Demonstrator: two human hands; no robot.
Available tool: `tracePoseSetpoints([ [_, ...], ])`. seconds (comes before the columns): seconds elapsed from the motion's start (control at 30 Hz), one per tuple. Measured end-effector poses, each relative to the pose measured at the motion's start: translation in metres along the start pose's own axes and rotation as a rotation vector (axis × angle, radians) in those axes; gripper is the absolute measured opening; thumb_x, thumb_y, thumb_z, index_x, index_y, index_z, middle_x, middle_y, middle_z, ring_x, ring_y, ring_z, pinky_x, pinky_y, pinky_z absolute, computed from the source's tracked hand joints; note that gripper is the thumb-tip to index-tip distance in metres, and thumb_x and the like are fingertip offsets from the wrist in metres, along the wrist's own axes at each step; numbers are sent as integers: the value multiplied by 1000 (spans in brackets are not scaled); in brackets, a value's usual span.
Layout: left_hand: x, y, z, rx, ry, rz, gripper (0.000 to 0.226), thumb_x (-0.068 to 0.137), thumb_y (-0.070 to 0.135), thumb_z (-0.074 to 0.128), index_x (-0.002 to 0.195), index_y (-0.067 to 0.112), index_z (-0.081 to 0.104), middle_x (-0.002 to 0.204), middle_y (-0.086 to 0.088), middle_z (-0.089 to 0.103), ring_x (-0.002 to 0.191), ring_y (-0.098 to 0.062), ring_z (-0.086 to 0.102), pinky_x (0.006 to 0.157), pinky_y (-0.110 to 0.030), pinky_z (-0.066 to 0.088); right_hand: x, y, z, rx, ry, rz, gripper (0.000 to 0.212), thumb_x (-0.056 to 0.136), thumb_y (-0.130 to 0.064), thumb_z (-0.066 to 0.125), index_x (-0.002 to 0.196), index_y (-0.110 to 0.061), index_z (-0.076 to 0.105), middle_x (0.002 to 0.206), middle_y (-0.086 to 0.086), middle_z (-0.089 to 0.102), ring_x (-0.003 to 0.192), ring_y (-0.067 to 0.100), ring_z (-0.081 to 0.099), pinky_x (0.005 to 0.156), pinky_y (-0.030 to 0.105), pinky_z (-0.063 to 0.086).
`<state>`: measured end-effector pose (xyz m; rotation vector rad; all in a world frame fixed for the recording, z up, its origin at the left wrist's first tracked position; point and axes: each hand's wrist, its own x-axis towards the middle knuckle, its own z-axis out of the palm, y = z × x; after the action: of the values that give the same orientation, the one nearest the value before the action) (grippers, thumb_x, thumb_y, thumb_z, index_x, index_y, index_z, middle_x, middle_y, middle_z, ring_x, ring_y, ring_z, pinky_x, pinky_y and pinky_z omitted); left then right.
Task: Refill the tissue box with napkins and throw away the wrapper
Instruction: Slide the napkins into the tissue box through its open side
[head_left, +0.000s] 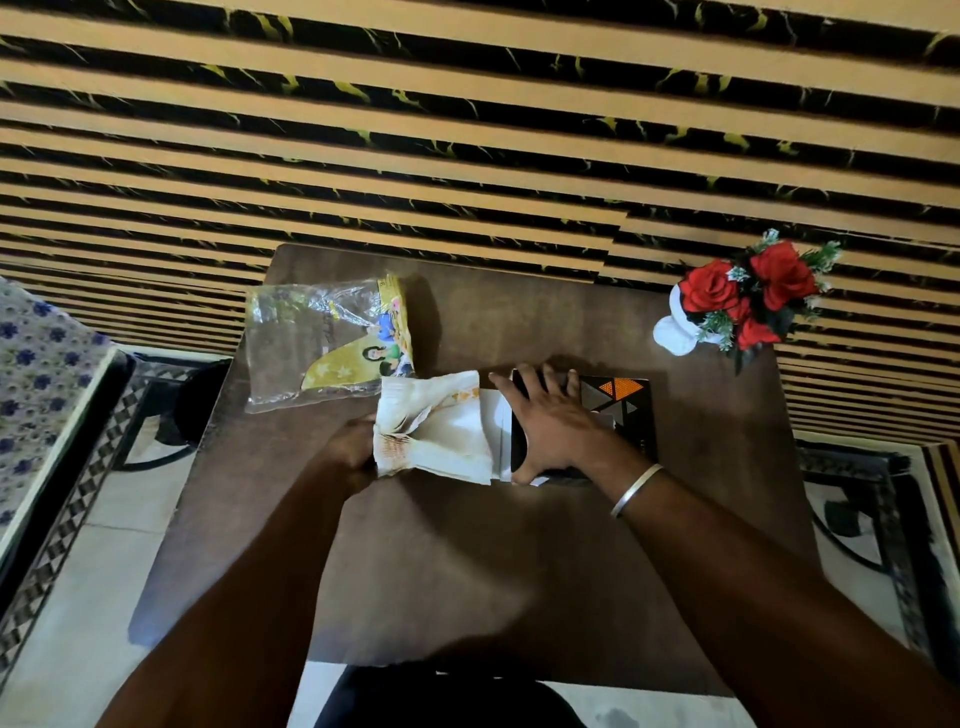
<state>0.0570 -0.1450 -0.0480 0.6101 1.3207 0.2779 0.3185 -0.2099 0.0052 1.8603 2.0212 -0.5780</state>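
Refilling seems the step in hand: the left hand (358, 448) is gripping the napkins (441, 426) at the tissue box's (623, 410) open left end, mid-surface (519, 545), while the right hand's (553, 418) fingers (549, 375) are clasping the box. Next, the napkins are needing a square push inside; the wrapper (327, 343) is lying far left.

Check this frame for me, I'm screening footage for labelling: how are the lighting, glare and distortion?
Head view: dim, warm light; the napkins are brightest, while the black tissue box nearly merges with the dark table. Head view: glare streaks the clear wrapper. Head view: the wide lens skews the lines of the striped wall, and the near forearms look soft.
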Motion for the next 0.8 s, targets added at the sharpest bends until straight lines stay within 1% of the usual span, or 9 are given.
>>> tracePoseSetpoints([
  [0.13,4,21,21,21,4,7,17,100,8,45,95,18,57,81,-1,70,50,-4,70,50,-23,59,-1,-1,-1,1,-2,-9,144,43,-60,85,155,-34,-3,159,12,10,147,42,12,115,70,8],
  [0.23,11,30,33,-29,-51,-66,16,97,14,55,107,8,66,97,-14,70,62,-19,75,53,-31,60,-1,-2,-2,10,1,-8,144,44,-59,85,154,-36,-5,159,11,10,147,42,12,115,70,8],
  [0.37,9,28,43,-34,-57,-102,13,95,7,58,102,2,68,98,-18,71,73,-28,73,58,-37,63,-3,-2,-2,18,9,-3,145,45,-60,85,154,-38,-8,159,12,10,146,42,13,116,69,8],
  [0.43,11,26,43,56,50,-10,10,93,2,58,96,3,68,100,-23,69,81,-34,70,63,-46,62,-3,-2,-3,21,12,7,144,45,-61,84,153,-39,-8,159,13,10,145,43,15,116,69,10],
  [0.5,21,23,39,255,237,161,18,89,0,54,100,2,69,108,-28,70,97,-40,68,83,-56,58,-2,-4,-2,11,20,18,145,43,-62,84,154,-38,-7,158,13,12,145,42,17,115,70,12],
  [0.57,17,24,39,432,320,316,36,79,5,50,107,1,72,112,-27,70,107,-40,66,97,-51,53,0,-7,-1,8,24,25,145,43,-64,84,154,-37,-6,158,12,12,145,42,17,115,70,12],
  [0.67,-5,33,55,560,322,401,53,69,13,49,115,6,73,111,-23,72,106,-39,67,95,-38,53,1,-10,-1,20,26,26,144,45,-64,83,153,-39,-8,159,13,12,145,43,16,115,70,11],
  [0.73,-3,31,61,501,304,377,46,77,8,52,119,5,71,115,-22,71,108,-38,66,93,-33,50,1,-11,-2,19,29,25,143,45,-64,83,153,-38,-7,158,13,12,145,43,17,115,70,11],
  [0.8,3,26,62,191,281,240,30,84,3,53,108,0,71,109,-22,73,98,-37,68,85,-43,57,0,-11,-4,18,24,27,143,45,-65,83,154,-36,-5,158,13,13,145,42,16,115,70,12],
])
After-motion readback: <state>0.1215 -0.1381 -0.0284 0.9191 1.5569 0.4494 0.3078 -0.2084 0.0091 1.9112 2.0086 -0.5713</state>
